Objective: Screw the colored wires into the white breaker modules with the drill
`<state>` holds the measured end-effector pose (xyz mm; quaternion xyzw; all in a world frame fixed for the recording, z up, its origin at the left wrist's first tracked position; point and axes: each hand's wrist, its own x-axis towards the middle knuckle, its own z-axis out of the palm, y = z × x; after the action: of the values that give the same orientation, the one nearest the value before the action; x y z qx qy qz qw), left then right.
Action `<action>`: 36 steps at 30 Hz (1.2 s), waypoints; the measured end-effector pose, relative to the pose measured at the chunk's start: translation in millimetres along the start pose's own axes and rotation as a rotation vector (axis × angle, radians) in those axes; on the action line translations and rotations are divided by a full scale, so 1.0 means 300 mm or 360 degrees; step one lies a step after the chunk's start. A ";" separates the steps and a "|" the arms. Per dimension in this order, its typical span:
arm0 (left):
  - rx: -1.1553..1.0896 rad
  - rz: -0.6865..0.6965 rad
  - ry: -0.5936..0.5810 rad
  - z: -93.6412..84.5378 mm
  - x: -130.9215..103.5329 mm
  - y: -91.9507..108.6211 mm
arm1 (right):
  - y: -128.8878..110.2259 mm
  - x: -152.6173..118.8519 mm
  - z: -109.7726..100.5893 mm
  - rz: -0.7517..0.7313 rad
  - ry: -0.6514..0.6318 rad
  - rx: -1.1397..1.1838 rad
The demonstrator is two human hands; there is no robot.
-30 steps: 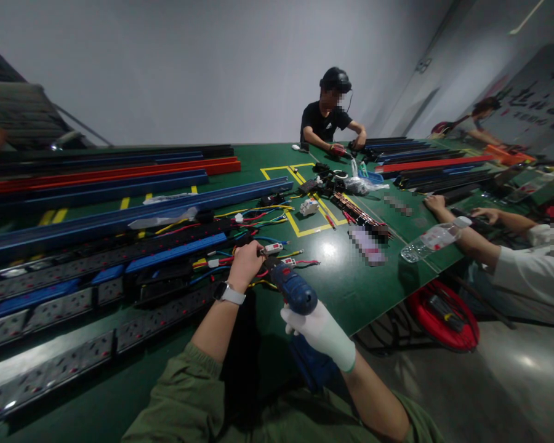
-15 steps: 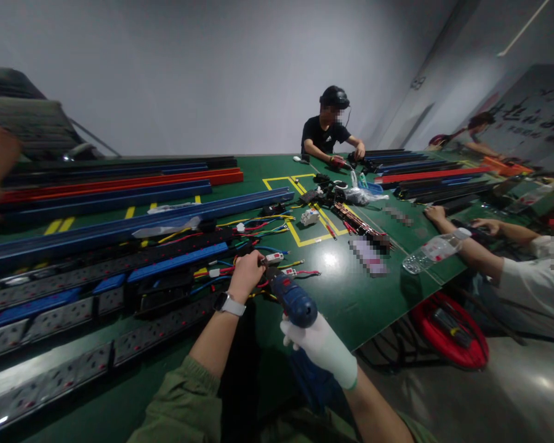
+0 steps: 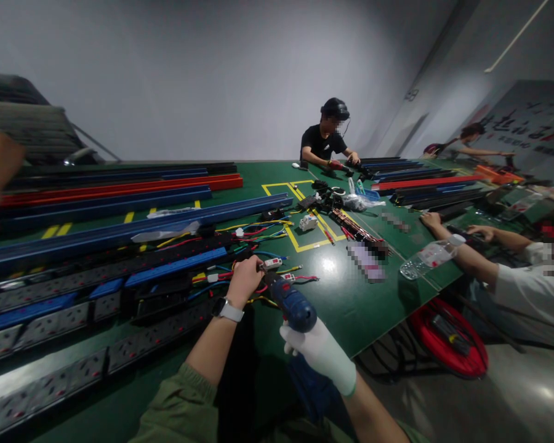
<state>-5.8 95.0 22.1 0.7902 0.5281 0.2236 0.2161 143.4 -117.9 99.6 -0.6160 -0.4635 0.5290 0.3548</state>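
My right hand, in a white glove, is wrapped round a blue power drill. The drill points forward and left, its nose close to my left hand. The bare left hand, with a grey-strapped watch on its wrist, has its fingers pressed together beside a small white breaker; what they pinch is hidden. A second white breaker with red wires lies just right of the drill's nose. Coloured wires run left from there towards black socket strips.
Blue rails and red rails lie at the left. A white breaker, copper strips and a plastic bottle are farther off. People sit across and at the right; an arm shows at the far left.
The view has tilted slightly, so the far side of the table sits lower. Both my hands and the drill hold nearly the same place.
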 end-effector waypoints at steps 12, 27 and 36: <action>0.0042 -0.0008 -0.0031 0.002 0.003 -0.004 | 0.014 0.004 0.003 -0.0005 -0.0001 0.0045; 0.0046 0.0034 -0.0011 0.019 0.009 -0.024 | 0.018 0.004 0.000 -0.0024 0.0001 0.0051; 0.0040 0.0047 -0.0001 0.023 0.011 -0.031 | 0.027 0.006 -0.001 -0.0028 0.0004 0.0067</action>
<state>-7.3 100.7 11.6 0.8006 0.5192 0.2199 0.2028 145.3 -118.9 91.7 -0.6050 -0.4571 0.5347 0.3731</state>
